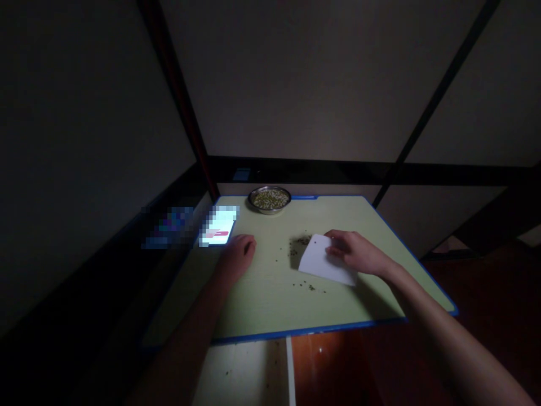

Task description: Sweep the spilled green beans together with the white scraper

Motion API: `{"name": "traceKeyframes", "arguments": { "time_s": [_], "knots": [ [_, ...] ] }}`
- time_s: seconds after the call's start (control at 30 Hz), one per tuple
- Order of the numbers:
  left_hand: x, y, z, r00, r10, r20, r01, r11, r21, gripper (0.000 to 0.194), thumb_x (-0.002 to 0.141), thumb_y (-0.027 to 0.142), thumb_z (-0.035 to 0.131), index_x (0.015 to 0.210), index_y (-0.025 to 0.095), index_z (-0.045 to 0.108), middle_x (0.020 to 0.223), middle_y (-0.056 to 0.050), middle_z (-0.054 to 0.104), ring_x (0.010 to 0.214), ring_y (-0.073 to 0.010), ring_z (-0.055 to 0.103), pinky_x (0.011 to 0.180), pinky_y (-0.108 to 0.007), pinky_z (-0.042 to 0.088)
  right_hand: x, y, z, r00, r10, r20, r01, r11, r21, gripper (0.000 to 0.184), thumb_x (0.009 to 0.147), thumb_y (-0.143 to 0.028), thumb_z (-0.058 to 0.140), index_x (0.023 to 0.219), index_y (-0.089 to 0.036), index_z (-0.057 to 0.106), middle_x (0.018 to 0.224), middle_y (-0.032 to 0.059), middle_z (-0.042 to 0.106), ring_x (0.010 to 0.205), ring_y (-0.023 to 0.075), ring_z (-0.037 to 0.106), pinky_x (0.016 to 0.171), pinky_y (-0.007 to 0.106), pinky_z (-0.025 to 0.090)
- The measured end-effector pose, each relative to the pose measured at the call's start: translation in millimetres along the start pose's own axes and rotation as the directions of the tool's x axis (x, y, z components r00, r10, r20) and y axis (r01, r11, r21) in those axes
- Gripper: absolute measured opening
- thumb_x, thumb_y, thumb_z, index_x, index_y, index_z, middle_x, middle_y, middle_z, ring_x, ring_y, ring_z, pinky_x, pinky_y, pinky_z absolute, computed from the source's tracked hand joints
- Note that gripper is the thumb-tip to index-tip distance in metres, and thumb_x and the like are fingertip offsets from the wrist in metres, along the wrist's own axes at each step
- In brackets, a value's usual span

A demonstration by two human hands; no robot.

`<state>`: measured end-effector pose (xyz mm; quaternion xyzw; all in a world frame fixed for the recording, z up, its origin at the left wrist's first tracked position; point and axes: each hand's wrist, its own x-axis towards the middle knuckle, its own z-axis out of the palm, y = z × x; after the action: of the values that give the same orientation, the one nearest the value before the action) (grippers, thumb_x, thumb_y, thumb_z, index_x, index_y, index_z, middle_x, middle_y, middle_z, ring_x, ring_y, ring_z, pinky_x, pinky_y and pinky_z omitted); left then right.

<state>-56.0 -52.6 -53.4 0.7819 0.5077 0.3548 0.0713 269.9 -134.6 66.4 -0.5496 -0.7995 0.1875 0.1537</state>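
Note:
My right hand [355, 251] grips the upper right edge of a white card [324, 263], tilted above the table [257, 301]. A small dark speck shows on the card near its top left corner. Small dark seed-like bits [293, 252] are scattered beside and partly behind the card, and a few more [311, 287] lie in front of it. My left hand [240, 252] rests on the left part of the table in a loose fist, with nothing visible in it. Next to it is a lit phone-like screen [220, 225], its picture blurred out.
At the table's back stands a metal bowl [269, 211] with green and pale bits, possibly sprouted beans. The pale green tabletop has a blue edge. Walls close in behind and on the left. Below the front edge are a pale panel [249, 372] with specks and a reddish-brown floor [325, 366].

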Motion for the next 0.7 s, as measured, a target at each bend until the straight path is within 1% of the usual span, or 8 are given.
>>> {"name": "traceKeyframes", "arguments": {
  "time_s": [0.1, 0.2, 0.37, 0.5, 0.57, 0.67, 0.7],
  "knots": [
    [0.3, 0.4, -0.5, 1.000, 0.001, 0.002, -0.001, 1.000, -0.006, 0.019, 0.087, 0.027, 0.044, 0.084, 0.022, 0.062, 0.096, -0.006, 0.067, 0.096, -0.0202, 0.060, 0.091, -0.035, 0.046, -3.8, 9.4, -5.5, 0.999, 0.013, -0.040, -0.016, 0.998, -0.057, 0.031, 0.081, -0.025, 0.053, 0.110, -0.017, 0.061, 0.093, 0.0094, 0.070, 0.081, 0.0205, 0.062, 0.070, 0.030, 0.042],
    [0.6, 0.8, -0.6, 1.000, -0.005, 0.001, 0.005, 1.000, -0.008, 0.018, 0.086, 0.027, 0.044, 0.084, 0.022, 0.062, 0.096, -0.006, 0.067, 0.096, -0.0200, 0.060, 0.090, -0.035, 0.046, -6.1, 11.0, 0.4, 1.000, 0.019, -0.003, -0.019, 0.997, -0.079, 0.031, 0.081, -0.026, 0.052, 0.110, -0.019, 0.060, 0.089, 0.0076, 0.070, 0.077, 0.0194, 0.063, 0.069, 0.029, 0.041],
    [0.2, 3.1, -2.1, 1.000, -0.004, 0.018, 0.004, 1.000, 0.001, 0.019, 0.087, 0.026, 0.043, 0.085, 0.021, 0.061, 0.097, -0.006, 0.067, 0.096, -0.0199, 0.060, 0.090, -0.035, 0.046, 0.2, -1.3, 16.6, 0.999, 0.030, 0.014, -0.028, 0.985, -0.172, 0.029, 0.082, -0.025, 0.052, 0.109, -0.020, 0.061, 0.089, 0.0074, 0.070, 0.079, 0.0187, 0.062, 0.066, 0.027, 0.038],
    [-0.5, 3.7, -3.4, 0.999, -0.016, 0.034, 0.016, 1.000, 0.014, 0.020, 0.088, 0.027, 0.042, 0.087, 0.021, 0.061, 0.098, -0.006, 0.066, 0.097, -0.0203, 0.060, 0.091, -0.036, 0.046, 7.6, -17.0, 23.2, 0.999, 0.049, 0.021, -0.043, 0.973, -0.226, 0.030, 0.083, -0.026, 0.052, 0.111, -0.020, 0.060, 0.089, 0.0078, 0.070, 0.077, 0.0185, 0.061, 0.065, 0.027, 0.035],
    [-0.7, 2.9, -3.2, 0.999, -0.023, 0.036, 0.022, 1.000, 0.014, 0.020, 0.088, 0.028, 0.042, 0.087, 0.022, 0.061, 0.097, -0.005, 0.066, 0.097, -0.0202, 0.060, 0.090, -0.036, 0.046, 9.6, -25.1, 24.7, 0.999, 0.017, 0.038, -0.009, 0.977, -0.213, 0.029, 0.083, -0.026, 0.052, 0.110, -0.020, 0.060, 0.092, 0.0077, 0.070, 0.080, 0.0184, 0.061, 0.066, 0.027, 0.035],
    [-0.7, 1.8, -2.5, 0.999, -0.023, 0.025, 0.023, 1.000, 0.011, 0.019, 0.087, 0.029, 0.043, 0.087, 0.023, 0.061, 0.097, -0.004, 0.066, 0.097, -0.0198, 0.060, 0.091, -0.035, 0.046, 10.1, -33.8, 22.5, 0.991, -0.093, 0.099, 0.106, 0.985, -0.137, 0.027, 0.083, -0.024, 0.052, 0.107, -0.021, 0.062, 0.094, 0.0060, 0.070, 0.080, 0.0169, 0.060, 0.067, 0.026, 0.036],
    [-0.7, 1.8, -2.3, 0.999, -0.025, 0.022, 0.024, 1.000, 0.013, 0.020, 0.087, 0.029, 0.043, 0.086, 0.023, 0.061, 0.097, -0.004, 0.067, 0.098, -0.0197, 0.060, 0.091, -0.035, 0.046, 9.5, -35.0, 20.2, 0.988, -0.118, 0.103, 0.130, 0.985, -0.116, 0.027, 0.083, -0.024, 0.052, 0.108, -0.022, 0.061, 0.095, 0.0057, 0.070, 0.079, 0.0165, 0.060, 0.067, 0.026, 0.036]
  ]
}}
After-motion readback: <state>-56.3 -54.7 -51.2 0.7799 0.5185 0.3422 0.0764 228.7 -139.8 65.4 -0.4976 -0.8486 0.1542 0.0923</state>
